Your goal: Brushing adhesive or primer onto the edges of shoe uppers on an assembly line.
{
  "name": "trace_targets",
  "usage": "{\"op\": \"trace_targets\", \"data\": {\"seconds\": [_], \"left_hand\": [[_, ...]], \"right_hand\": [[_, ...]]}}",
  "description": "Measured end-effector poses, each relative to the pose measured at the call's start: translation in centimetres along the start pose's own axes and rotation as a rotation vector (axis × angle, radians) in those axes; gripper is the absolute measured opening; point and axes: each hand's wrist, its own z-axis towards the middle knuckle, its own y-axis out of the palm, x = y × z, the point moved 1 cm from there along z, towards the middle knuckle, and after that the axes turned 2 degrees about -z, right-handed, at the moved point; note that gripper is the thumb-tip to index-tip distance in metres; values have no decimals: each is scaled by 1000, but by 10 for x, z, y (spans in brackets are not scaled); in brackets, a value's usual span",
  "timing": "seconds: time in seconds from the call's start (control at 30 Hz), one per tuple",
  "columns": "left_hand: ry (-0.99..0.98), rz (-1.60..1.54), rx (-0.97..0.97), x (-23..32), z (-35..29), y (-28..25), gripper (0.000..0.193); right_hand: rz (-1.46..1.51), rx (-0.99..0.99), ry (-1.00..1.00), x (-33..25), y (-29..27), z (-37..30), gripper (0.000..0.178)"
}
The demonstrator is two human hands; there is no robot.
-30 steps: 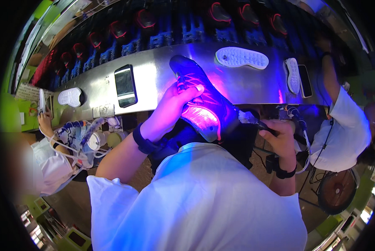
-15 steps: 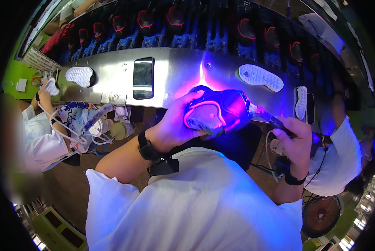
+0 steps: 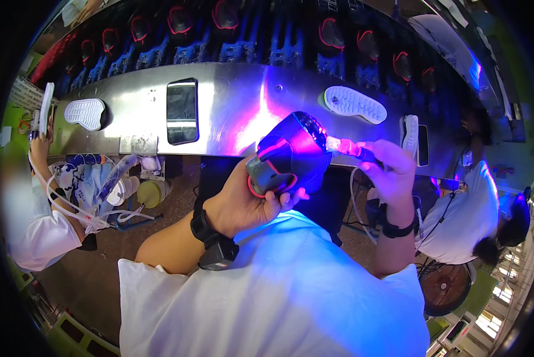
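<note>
A dark shoe upper [image 3: 296, 154] with red trim is gripped by my left hand [image 3: 240, 199], its fingers wrapped round the heel end from below. The upper is tilted, with its far end raised over the near edge of the bench. My right hand [image 3: 390, 172] is closed on the dark handle of a brush [image 3: 349, 147]. The brush's tip meets the right edge of the upper, lit purple and pink. A thin hose hangs below my right hand.
On the metal bench [image 3: 219, 143] lie a phone [image 3: 182, 111] and white soles [image 3: 357, 103], one [image 3: 85, 113] farther left. Behind runs a dark rack [image 3: 287, 50] with several red-trimmed uppers. Co-workers sit left and right; the left one holds a white sole [image 3: 46, 107].
My left hand has turned the upper, raising its far end, and its fingers now show beneath it. The brush has moved along the upper's edge. The view has shifted slightly.
</note>
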Motion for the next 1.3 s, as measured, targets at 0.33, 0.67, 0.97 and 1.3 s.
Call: {"op": "trace_targets", "data": {"seconds": [0.33, 0.67, 0.97, 1.3], "left_hand": [[-54, 241, -38, -12, 16, 12, 61], [1007, 1916, 210, -4, 46, 79, 82], [1842, 3183, -91, 6, 41, 76, 69], [1911, 3381, -484, -3, 29, 73, 50]], "right_hand": [[277, 220, 52, 58, 41, -74, 39], [246, 98, 379, 56, 13, -68, 29], [578, 338, 425, 23, -26, -107, 37], [63, 174, 181, -10, -37, -80, 36]]}}
